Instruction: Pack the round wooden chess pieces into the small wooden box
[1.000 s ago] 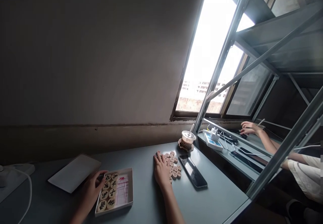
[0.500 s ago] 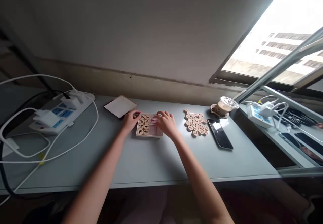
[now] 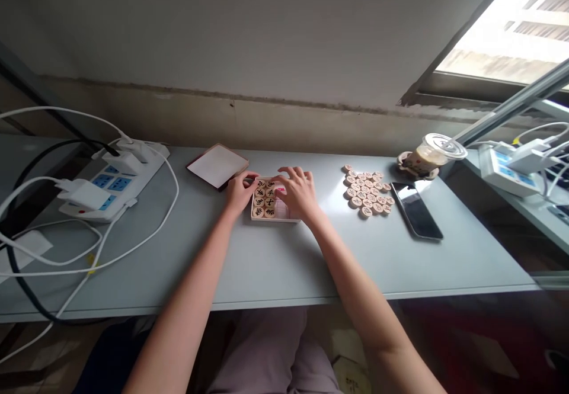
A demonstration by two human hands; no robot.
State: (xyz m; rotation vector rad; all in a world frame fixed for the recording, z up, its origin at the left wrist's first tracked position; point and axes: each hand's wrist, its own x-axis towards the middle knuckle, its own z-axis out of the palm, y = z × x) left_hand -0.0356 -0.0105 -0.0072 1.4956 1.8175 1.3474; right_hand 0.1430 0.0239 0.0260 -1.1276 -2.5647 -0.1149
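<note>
A small white box (image 3: 265, 217) sits in the middle of the grey desk (image 3: 275, 263), holding several round wooden pieces with black characters (image 3: 264, 199) in its left half. My left hand (image 3: 240, 189) rests against the box's left side, fingers curled round its edge. My right hand (image 3: 299, 194) lies over the box's right half, fingers spread and bent down into it. What its fingertips touch is hidden. A cluster of several more wooden pieces (image 3: 368, 191) lies flat on the desk to the right. The box's lid (image 3: 217, 165) lies to the upper left.
A black phone (image 3: 416, 217) lies right of the loose pieces, with a lidded drink cup (image 3: 428, 154) behind it. A power strip with chargers (image 3: 113, 183) and white cables (image 3: 89, 246) fills the desk's left. A metal rack post and second power strip (image 3: 507, 167) stand at right.
The view swung down from the window to the desk. My right hand left the loose pieces and came over the box. My left hand stayed at the box's left side.
</note>
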